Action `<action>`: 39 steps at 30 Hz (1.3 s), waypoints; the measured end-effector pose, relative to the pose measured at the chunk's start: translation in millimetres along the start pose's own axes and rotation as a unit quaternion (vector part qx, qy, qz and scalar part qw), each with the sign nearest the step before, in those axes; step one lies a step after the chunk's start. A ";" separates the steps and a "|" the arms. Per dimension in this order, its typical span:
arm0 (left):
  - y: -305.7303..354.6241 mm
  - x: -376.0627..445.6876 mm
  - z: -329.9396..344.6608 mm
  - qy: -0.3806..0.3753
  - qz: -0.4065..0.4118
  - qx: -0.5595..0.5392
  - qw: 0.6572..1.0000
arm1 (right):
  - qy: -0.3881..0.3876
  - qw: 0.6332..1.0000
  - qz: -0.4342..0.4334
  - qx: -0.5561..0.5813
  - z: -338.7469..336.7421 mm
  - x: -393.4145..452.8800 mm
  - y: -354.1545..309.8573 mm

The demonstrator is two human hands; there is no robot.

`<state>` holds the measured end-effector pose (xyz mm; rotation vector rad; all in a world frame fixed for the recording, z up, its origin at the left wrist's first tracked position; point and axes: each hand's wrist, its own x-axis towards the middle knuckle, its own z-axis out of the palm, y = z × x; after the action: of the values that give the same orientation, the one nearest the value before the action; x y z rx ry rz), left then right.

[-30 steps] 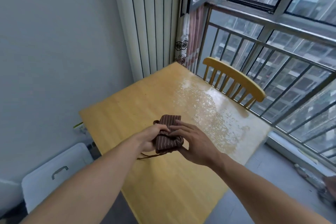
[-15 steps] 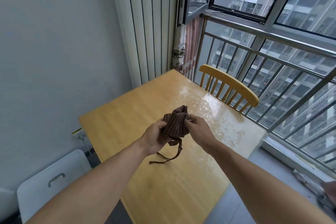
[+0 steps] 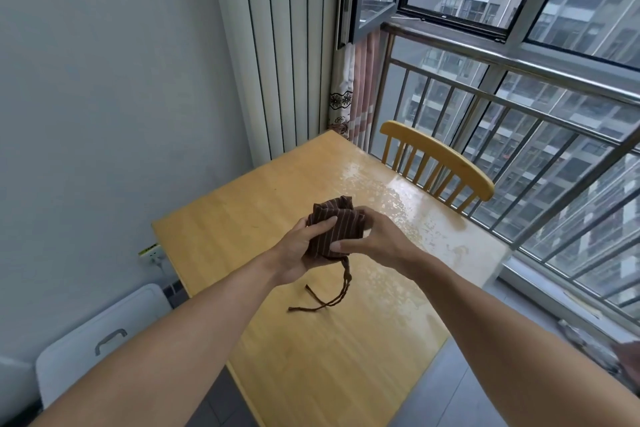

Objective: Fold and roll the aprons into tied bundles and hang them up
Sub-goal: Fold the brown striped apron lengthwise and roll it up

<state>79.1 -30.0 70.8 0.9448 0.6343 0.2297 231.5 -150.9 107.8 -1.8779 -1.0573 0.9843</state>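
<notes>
- Far left, low: a white case [image 3: 100, 340] with a metal handle stands on the floor by the wall; not in play.
- Left hand [image 3: 299, 253]: its grip is closed round the apron bundle [image 3: 334, 230], thumb across the near striped face, the other fingers behind and hidden.
- Apron bundle: brown, pin-striped, rolled compact, held in the air above the counter [image 3: 242, 218], not resting on it. Its long axis runs roughly upright, tilted slightly away from the person.
- Tie cord [image 3: 332, 295]: hangs loose from the bundle's lower end and trails down toward the counter. Judged not yet wrapped.
- Right hand [image 3: 374, 236]: its grip pinches the bundle's right side, thumb at the lower edge, fingers over the far side.
- Governing relation: the cord leaves the bundle directly below both hands; the right thumb lies nearer its root, so that hand is better placed to take it.
- Right: a yellow chair [image 3: 440, 166] stands at the counter's far edge.
</notes>
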 end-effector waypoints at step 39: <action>-15.2 37.9 -45.1 0.116 -0.001 0.149 0.982 | -0.027 0.988 0.143 -0.053 35.2 70.1 12.9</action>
<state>81.0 8.9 24.2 1.2162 0.9015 0.2499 230.0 -84.6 64.1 -2.1432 -0.9016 1.1667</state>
